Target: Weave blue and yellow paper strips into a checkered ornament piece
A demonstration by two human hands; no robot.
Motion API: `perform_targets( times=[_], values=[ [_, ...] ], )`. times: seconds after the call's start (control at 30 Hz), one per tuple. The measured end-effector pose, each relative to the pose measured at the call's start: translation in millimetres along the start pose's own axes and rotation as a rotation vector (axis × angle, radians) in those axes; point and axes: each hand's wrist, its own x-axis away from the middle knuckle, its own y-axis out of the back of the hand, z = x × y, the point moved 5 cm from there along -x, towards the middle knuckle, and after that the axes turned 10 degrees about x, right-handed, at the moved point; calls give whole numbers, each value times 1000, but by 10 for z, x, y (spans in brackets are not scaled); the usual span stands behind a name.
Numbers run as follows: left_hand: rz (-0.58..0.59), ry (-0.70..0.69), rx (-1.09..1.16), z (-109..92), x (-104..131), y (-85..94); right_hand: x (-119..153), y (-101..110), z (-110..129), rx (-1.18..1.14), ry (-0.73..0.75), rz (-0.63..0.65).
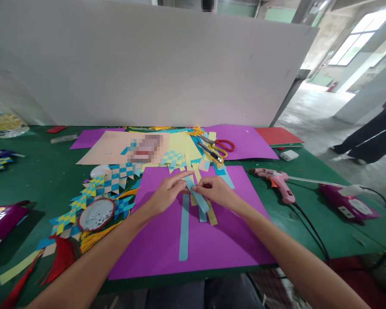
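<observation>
Over a purple sheet (141, 244), my left hand (167, 193) pinches the upper end of a light blue paper strip (199, 200), its index finger stretched out above. My right hand (216, 191) has its fingertips closed on the same strip from the right. The strip hangs folded or overlapping between the hands; the exact fold is hidden by the fingers. Beneath it, a second blue strip (184, 231) runs straight toward me on the sheet. A pale yellow strip (212, 214) and another short blue end (202, 216) lie under the right hand.
Woven paper pieces (116, 178), a round dish of small beads (97, 213) and red tassels (61, 257) lie left. Scissors (223, 146) and a box cutter (211, 153) rest behind the hands. A pink glue gun (278, 182) with a cord sits right. A white panel (148, 64) stands behind.
</observation>
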Motion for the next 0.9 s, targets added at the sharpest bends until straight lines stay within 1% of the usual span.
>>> perform_targets(
  times=[0.07,0.13,0.3,0.43,0.5,0.57,0.63,0.73,0.9],
  values=[
    [-5,35,108,0,9,-13,2,1,-3,1,-2,0],
    [-1,35,102,3,15,-14,3,3,-4,3,0,-2],
    [-1,-31,-78,39,15,9,-2,0,0,5,32,-8],
    [-3,-68,-150,48,10,9,-2,12,-6,13,56,-29],
    [1,-71,-163,44,12,8,0,37,-6,28,61,-58],
    [11,-67,-162,39,18,3,3,84,8,26,72,-124],
    [31,-55,-149,34,27,-12,6,119,46,-29,109,-167],
    [62,-24,-118,22,44,-51,8,117,119,-128,174,-143],
    [88,-13,-85,-3,61,-95,17,85,148,-167,168,-105]
  ],
)
